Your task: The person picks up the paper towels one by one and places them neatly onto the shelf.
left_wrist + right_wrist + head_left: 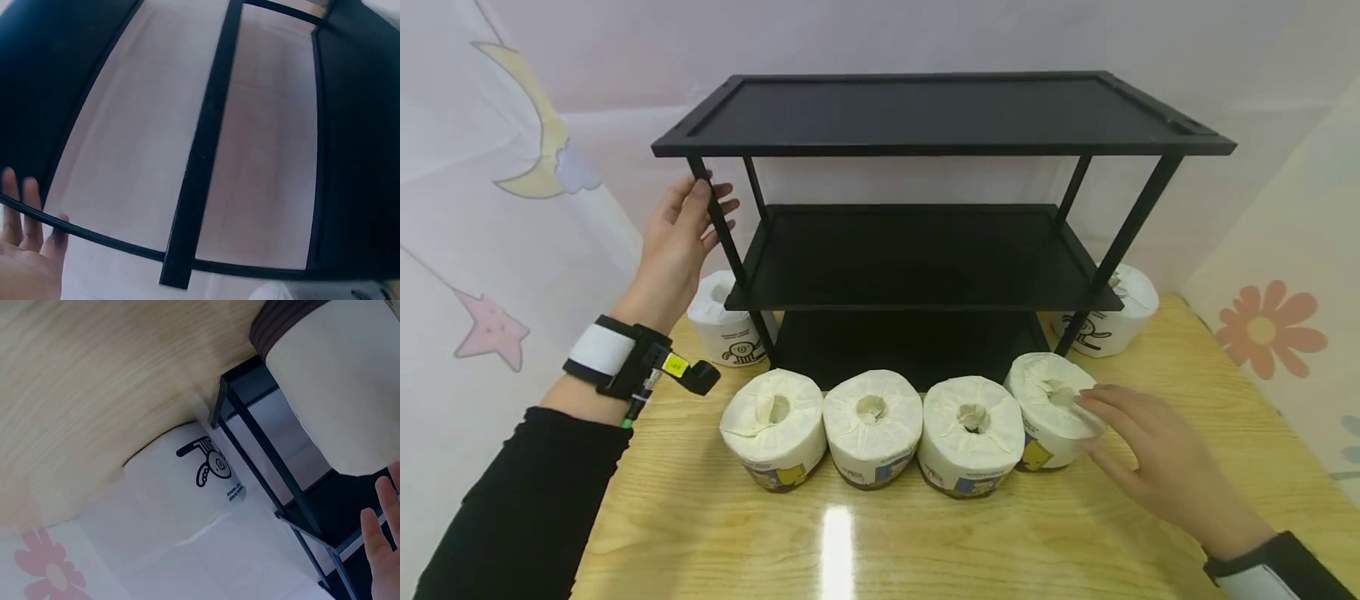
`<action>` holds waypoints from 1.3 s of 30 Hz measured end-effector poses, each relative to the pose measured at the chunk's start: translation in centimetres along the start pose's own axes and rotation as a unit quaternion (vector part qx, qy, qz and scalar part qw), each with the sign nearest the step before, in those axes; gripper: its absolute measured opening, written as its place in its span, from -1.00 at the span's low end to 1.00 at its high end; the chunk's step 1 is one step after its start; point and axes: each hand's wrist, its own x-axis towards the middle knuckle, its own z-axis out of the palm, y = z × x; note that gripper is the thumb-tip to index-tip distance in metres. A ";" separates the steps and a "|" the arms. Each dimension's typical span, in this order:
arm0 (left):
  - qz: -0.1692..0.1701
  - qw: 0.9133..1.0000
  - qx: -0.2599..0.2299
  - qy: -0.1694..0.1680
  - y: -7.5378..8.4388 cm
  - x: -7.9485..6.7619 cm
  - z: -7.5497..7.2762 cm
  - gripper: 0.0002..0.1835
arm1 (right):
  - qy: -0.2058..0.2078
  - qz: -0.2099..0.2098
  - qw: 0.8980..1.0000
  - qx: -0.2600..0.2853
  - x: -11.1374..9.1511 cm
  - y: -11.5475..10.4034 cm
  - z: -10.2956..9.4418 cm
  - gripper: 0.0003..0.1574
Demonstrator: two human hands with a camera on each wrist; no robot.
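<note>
rack upright, row of rolls nearly even

the black three-tier rack stands toward the surface's far edge. three wrapped toilet paper rolls line its front side by side; the rightmost roll sits slightly farther back, so the row seems unfinished. a rear-left roll and a rear-right roll flank the rack, the latter near the far right corner. the hands are well apart: the left hand holds the front-left post, fingers passing behind it; the right hand reaches extended fingers to the rightmost roll.
</note>
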 end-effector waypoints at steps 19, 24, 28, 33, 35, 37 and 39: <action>0.065 0.994 0.090 0.014 -2.0 1.1 -0.9 -0.72 | -0.062 0.001 0.998 0.000 -0.7 -0.7 3.0 -0.12; 0.045 0.989 0.142 0.000 -2.7 0.8 -1.3 -0.69 | -0.049 0.011 0.999 0.017 -0.7 -0.9 3.0 -0.13; 0.038 0.991 0.129 -0.013 -3.2 0.4 -1.6 -0.69 | -0.055 0.015 0.998 0.023 -0.8 -0.9 3.0 -0.13; 0.059 0.995 0.076 -0.018 -3.1 0.0 -1.4 -0.70 | -0.060 0.021 0.998 0.022 -0.8 -0.8 2.9 -0.12; 0.060 0.996 0.066 -0.014 -2.9 -0.2 -1.2 -0.68 | -0.053 0.019 0.998 0.022 -0.9 -0.8 2.8 -0.13; 0.055 0.996 0.065 -0.009 -2.8 -0.3 -1.2 -0.69 | -0.054 0.023 0.998 0.021 -1.1 -0.9 2.8 -0.13; 0.050 0.996 0.071 -0.007 -2.9 -0.4 -1.2 -0.70 | -0.053 0.024 0.998 0.022 -1.2 -0.9 2.8 -0.14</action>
